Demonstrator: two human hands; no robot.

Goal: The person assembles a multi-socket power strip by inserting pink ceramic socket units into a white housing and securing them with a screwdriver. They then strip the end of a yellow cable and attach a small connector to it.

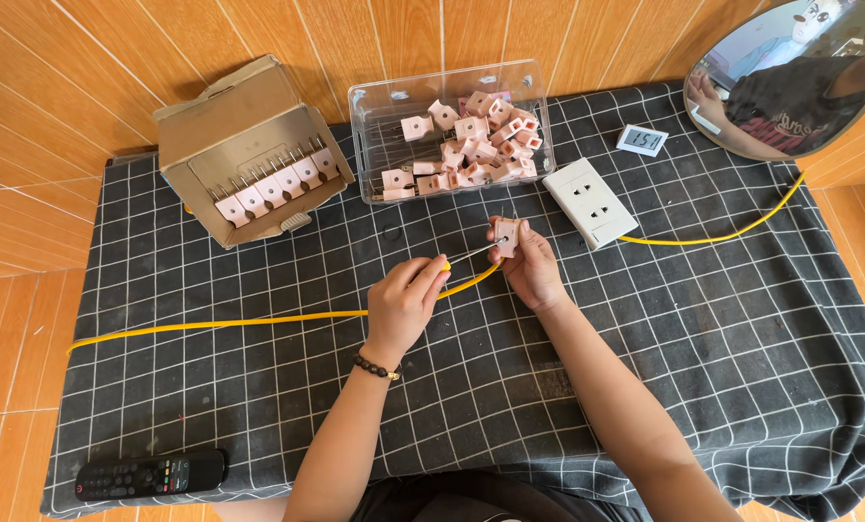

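Tabletop clear tray (365, 145) of pink blocks (471, 145)

Orange-brown tiled floor (26, 145) all around; dark cloth (742, 338) with white grid laid over it; round mirror (790, 77) at far right; even daylight

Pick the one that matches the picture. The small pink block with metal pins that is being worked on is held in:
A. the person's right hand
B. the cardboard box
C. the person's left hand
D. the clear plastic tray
A. The right hand grips the pink block just in front of the white socket plate, while the left hand holds a thin tool with a yellow handle pointed at it.
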